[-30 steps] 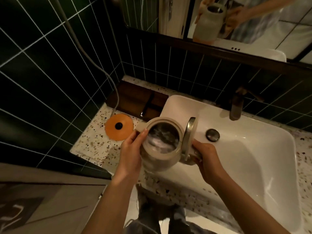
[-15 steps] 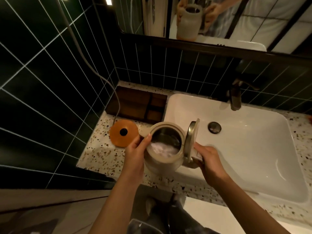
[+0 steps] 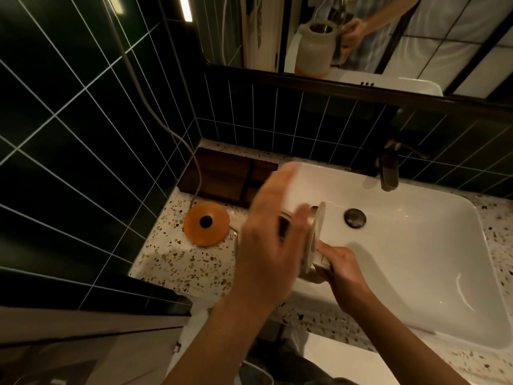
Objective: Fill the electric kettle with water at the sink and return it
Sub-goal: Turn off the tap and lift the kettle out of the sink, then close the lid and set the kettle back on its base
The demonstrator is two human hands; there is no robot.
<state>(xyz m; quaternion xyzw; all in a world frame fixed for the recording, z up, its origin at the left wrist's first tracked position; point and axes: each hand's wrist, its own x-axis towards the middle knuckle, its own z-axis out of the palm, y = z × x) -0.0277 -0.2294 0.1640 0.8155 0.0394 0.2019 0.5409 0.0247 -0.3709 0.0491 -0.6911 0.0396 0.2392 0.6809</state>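
My right hand [image 3: 340, 269] grips the handle of the beige electric kettle [image 3: 306, 269] over the left rim of the white sink [image 3: 416, 245]. The kettle's lid [image 3: 316, 234] stands hinged up. My left hand [image 3: 273, 243] hovers blurred above the kettle's mouth, fingers spread, holding nothing, and hides most of the kettle body. The round orange kettle base [image 3: 206, 223] lies on the terrazzo counter [image 3: 177, 262] to the left, its grey cord [image 3: 155, 112] running up the tiled wall. The faucet [image 3: 388, 170] stands behind the basin.
A dark wooden tray [image 3: 222, 176] sits in the back left corner of the counter. Dark green tiled walls close in on the left and behind. A mirror [image 3: 347, 31] above reflects the kettle and hand. The drain plug [image 3: 354, 217] sits in the basin.
My left hand has let go of the kettle's side and risen over its mouth, fingers spread. The right hand still holds the handle; the view has shifted slightly.
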